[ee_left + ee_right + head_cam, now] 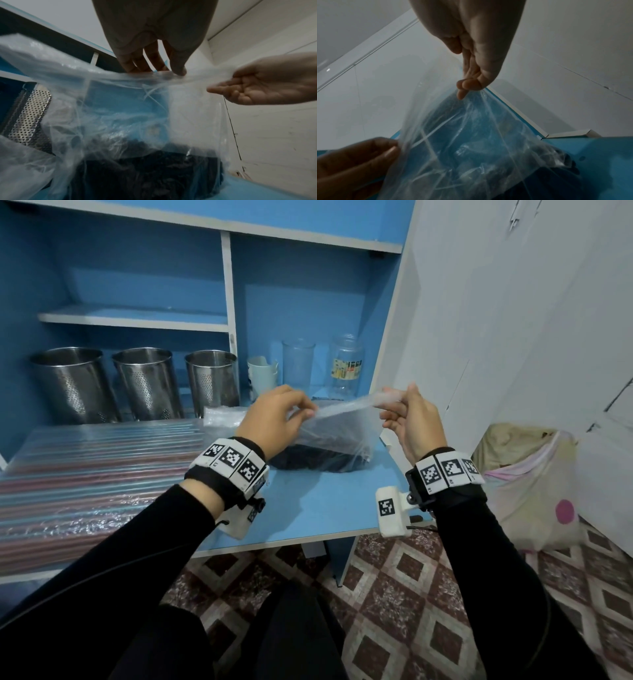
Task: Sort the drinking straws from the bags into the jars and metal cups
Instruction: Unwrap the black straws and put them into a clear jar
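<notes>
Two hands are pinching our clear bag (337,433) at its top: left hand (274,419), right hand (412,422). It is sitting on the blue desk (308,508), maybe holding dark straws (308,460). Pulling too hard, we are risking a rip and spilling.

Even, bright head view with curved edges; dim, blurred wrist views

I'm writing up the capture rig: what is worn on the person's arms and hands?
Both hands, the left hand and the right hand, are bare, with no gloves. Long black sleeves cover both arms. Each wrist carries a black strap with a band of white blocks printed with black square markers, and a white camera box hangs below it. A thin black cable runs along the left sleeve.
</notes>
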Available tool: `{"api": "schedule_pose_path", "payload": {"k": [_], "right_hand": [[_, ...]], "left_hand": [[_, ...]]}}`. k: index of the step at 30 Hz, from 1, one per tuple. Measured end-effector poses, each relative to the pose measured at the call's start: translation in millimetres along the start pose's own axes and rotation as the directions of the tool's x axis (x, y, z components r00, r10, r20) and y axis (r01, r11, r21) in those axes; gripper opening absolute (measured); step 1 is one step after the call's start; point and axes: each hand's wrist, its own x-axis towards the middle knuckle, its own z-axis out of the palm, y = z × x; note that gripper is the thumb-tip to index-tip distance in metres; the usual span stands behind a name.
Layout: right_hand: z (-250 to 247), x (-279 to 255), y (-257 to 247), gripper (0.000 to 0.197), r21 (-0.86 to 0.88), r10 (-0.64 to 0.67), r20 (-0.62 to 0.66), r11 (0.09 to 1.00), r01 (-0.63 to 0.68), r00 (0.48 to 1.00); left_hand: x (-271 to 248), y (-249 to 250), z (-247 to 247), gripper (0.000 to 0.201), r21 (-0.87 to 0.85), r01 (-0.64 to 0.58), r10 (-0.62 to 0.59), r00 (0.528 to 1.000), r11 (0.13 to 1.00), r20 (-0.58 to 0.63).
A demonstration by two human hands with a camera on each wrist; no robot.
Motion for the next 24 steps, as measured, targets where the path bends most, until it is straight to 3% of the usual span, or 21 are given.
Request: {"api": "schedule_pose_path", "payload": {"k": [4,9,13,16,20,24], "right_hand": [[2,-3,-1,0.032,-0.109,-0.101,-0.139,0.990,0.087,0.985],[17,-13,-8,0.021,-0.264,-0.309,-0.167,0.929,0.260,0.936],[33,-28,-14,0.022,-0.238,-0.461,-0.180,0.878,0.416,0.869],[40,-31,-12,0.021,-0.252,-0.436,-0.128,0.883,0.396,0.891],[49,-25,-6,0.017,-0.333,-0.321,-0.027,0.896,0.294,0.947],[59,-28,1,0.035,-0.373,-0.131,0.156,0.910,0.181,0.979]], "left_hand": [[14,-1,-7,0.012,0.033,0.086,-0.080,0.983,0.996,-0.168],[27,6,-17,0.011,-0.025,0.103,-0.106,0.979,0.994,-0.177],[31,9,-21,0.012,-0.017,0.165,-0.165,0.965,0.986,-0.206],[33,8,-22,0.013,-0.073,0.252,-0.261,0.951,0.965,-0.165],[29,11,-19,0.007,-0.152,0.297,-0.298,0.954,0.943,0.018],[19,21,-10,0.009,-0.311,0.384,-0.326,0.919,0.869,0.222]]}}
